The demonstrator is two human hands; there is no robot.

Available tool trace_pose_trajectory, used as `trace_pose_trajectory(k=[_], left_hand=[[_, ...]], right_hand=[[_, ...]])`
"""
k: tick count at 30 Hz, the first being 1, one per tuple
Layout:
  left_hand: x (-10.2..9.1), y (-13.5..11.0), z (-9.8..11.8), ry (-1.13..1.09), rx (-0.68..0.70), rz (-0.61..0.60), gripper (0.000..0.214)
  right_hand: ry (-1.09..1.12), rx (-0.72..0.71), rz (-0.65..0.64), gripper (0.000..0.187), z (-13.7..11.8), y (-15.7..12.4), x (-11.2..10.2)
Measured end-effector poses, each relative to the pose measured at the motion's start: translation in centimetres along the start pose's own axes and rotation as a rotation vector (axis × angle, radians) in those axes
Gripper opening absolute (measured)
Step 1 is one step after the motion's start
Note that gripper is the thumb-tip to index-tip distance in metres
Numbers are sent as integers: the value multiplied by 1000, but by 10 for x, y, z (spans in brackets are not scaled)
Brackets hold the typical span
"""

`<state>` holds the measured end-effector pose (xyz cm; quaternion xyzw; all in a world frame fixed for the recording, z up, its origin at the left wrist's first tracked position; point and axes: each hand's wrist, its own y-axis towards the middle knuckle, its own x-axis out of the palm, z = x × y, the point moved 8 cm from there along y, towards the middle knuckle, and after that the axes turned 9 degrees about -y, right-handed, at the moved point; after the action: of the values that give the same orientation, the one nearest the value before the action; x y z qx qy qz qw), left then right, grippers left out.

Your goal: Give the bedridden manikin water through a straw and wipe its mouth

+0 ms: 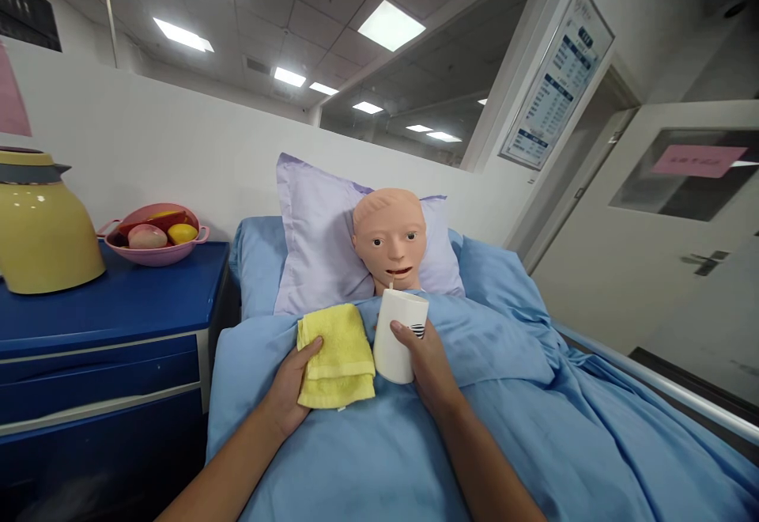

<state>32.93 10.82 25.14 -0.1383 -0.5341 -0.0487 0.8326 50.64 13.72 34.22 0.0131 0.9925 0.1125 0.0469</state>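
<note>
A training manikin (388,237) lies in a bed under a blue blanket (486,419), its head on a lilac pillow (314,245). My right hand (428,364) is closed around a white cup (398,336) held at the manikin's chin. A thin straw (390,279) rises from the cup to the manikin's mouth. My left hand (290,387) grips a folded yellow towel (335,356) that rests on the blanket over the manikin's chest, just left of the cup.
A blue bedside cabinet (107,324) stands at the left with a yellow kettle (41,225) and a pink bowl of fruit (155,233). A metal bed rail (664,383) runs along the right. A white partition wall is behind the bed, a door at the right.
</note>
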Motion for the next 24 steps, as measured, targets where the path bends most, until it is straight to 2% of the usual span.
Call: trace_pose_trajectory(k=[4, 7, 10, 13, 15, 18, 20, 22, 24], left_hand=[[13, -5, 7, -37, -10, 25, 48], [42, -12, 24, -26, 87, -3, 46], [83, -19, 51, 83, 360, -51, 48], [129, -24, 76, 289, 750, -90, 48], [161, -23, 83, 487, 1009, -133, 44], [209, -17, 74, 815, 1343, -306, 38], [232, -7, 53, 1051, 1449, -490, 38], [244, 9, 27, 1304, 1404, -667, 36], [243, 25, 6, 1463, 1265, -781, 32]], right_hand=[[-39, -54, 90, 59, -4, -3, -5], [-56, -122, 137, 63, -11, -7, -7], [-34, -173, 207, 67, -16, -10, -12], [-15, -183, 355, 67, -18, -14, -25], [4, -163, 450, 65, -17, -16, -34], [38, -154, 535, 66, -16, -18, -44], [57, -166, 562, 65, -16, -17, -48], [79, -171, 563, 63, -15, -16, -50], [103, -167, 561, 61, -13, -14, -51]])
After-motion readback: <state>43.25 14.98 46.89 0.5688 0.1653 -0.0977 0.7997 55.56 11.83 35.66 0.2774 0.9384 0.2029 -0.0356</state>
